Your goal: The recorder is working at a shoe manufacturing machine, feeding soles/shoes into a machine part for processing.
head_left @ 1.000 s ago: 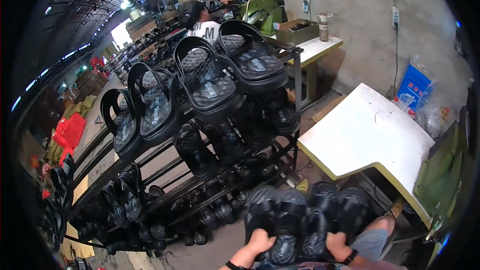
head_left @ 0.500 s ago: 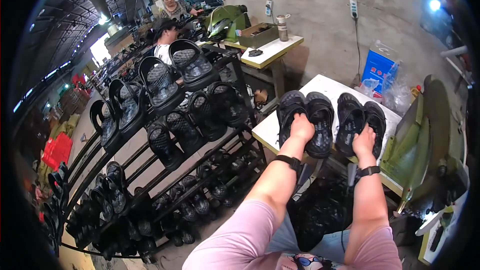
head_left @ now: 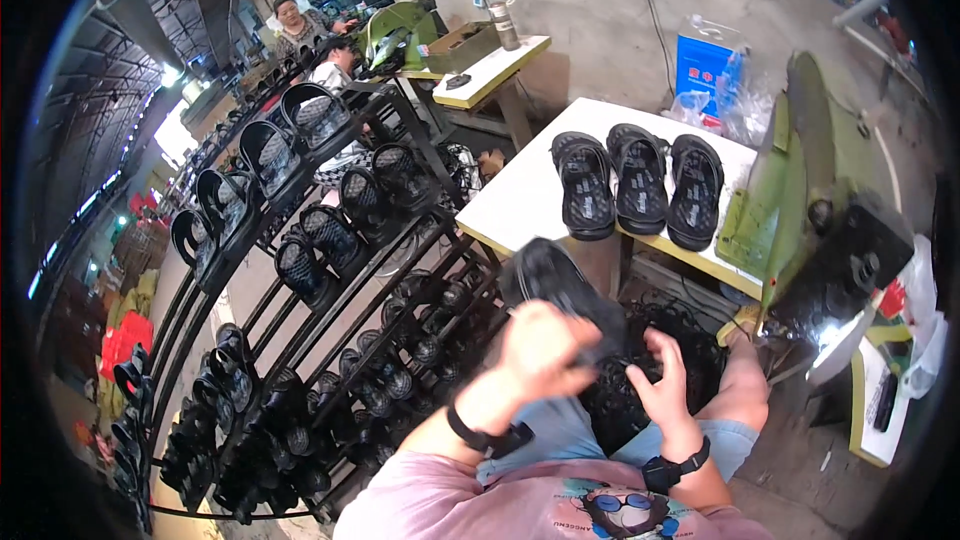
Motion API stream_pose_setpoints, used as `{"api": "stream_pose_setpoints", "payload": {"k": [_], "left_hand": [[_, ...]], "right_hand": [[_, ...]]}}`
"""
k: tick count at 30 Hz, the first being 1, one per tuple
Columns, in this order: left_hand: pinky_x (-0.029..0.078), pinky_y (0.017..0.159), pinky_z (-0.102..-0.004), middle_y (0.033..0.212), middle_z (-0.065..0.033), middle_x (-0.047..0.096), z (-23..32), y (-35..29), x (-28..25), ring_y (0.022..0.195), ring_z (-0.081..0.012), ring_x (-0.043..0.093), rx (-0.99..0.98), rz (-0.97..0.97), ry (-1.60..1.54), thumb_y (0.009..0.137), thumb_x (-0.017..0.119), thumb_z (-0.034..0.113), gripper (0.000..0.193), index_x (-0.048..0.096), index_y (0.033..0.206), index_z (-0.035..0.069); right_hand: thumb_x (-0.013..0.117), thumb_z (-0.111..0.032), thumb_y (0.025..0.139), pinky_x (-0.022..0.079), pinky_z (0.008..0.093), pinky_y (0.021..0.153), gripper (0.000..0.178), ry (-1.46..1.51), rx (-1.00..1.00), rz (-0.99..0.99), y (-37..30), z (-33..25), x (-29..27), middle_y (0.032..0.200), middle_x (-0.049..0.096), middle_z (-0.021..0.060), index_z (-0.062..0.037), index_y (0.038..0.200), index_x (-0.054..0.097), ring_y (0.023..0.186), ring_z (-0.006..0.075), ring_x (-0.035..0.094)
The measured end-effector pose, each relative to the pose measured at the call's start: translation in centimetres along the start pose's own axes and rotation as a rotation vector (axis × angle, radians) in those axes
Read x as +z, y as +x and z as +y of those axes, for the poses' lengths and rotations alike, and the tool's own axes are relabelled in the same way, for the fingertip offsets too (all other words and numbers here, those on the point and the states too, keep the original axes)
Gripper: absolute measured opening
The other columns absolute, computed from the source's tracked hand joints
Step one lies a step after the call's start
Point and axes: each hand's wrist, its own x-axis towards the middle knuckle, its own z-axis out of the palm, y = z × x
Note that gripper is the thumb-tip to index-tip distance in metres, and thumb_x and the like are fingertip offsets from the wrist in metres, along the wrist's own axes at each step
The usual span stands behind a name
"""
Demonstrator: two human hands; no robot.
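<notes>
The left hand [head_left: 545, 348] has its fingers clamped on a long black sandal [head_left: 548, 275], up over the lap. The right hand [head_left: 664, 385] is near it, fingers apart. Three bumpy black strap sandals [head_left: 642, 190] (side by side) sit on the white, yellow-edged desk [head_left: 530, 185].

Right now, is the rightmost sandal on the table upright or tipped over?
Upright: the sandal rests on the table with its footbed facing up.

Free room over the white tabletop [head_left: 525, 187] left of three sandals [head_left: 641, 192], green machine [head_left: 815, 140] in the way rightward
</notes>
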Motion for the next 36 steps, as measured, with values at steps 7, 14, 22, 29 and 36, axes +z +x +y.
{"api": "stream_pose_setpoints", "payload": {"k": [7,14,22,29,36], "left_hand": [[0.043,0.095,-0.0381,0.120,-0.0175,0.058,7.9,4.4,3.9,0.109,-0.0244,0.057,-0.105,-0.270,-1.194,0.065,0.078,0.019,0.058,0.058,0.116,-0.003],[0.045,0.089,-0.0288,0.109,-0.0066,0.062,14.8,1.8,12.5,0.098,-0.0108,0.054,-0.601,-0.470,-1.380,0.079,0.069,0.006,0.042,0.056,0.117,-0.003],[0.046,0.084,-0.0276,0.102,-0.0044,0.063,17.3,5.1,12.9,0.093,-0.0104,0.055,-0.865,-0.225,-1.525,0.083,0.065,0.004,0.029,0.060,0.111,-0.002],[0.045,0.085,-0.0279,0.105,-0.0046,0.061,18.1,5.1,13.2,0.094,-0.0125,0.056,-0.929,-0.029,-1.647,0.085,0.060,0.002,0.027,0.057,0.112,-0.002],[0.044,0.094,-0.0417,0.115,-0.0129,0.058,13.3,0.8,15.1,0.106,-0.0275,0.057,-0.993,0.142,-1.997,0.073,0.071,0.014,0.057,0.047,0.123,0.000]], "right_hand": [[0.080,-0.054,0.060,0.042,0.0393,0.088,0.082,0.321,-0.038,-0.103,-1.8,-8.5,-9.0,0.109,0.056,0.0185,0.0027,0.113,0.052,0.100,0.0311,0.055],[0.088,-0.016,0.050,0.044,0.0336,0.080,0.062,-0.433,-0.132,0.469,-8.7,-4.9,-15.5,0.099,0.055,0.0102,-0.0037,0.098,0.052,0.092,0.0228,0.056],[0.065,-0.065,0.070,0.029,0.0452,0.107,0.092,0.404,0.744,0.182,-13.5,0.0,-14.0,0.135,0.046,0.0102,-0.0084,0.138,0.040,0.127,0.0313,0.039],[0.058,-0.047,0.083,0.029,0.0517,0.107,0.071,1.311,0.140,0.793,-17.4,6.2,-17.6,0.139,0.043,0.0123,-0.0074,0.138,0.038,0.128,0.0343,0.040],[0.070,-0.018,0.076,0.035,0.0469,0.105,0.067,1.114,0.192,0.569,-13.3,4.7,-18.6,0.134,0.048,0.0130,-0.0007,0.134,0.040,0.123,0.0309,0.046]]}}
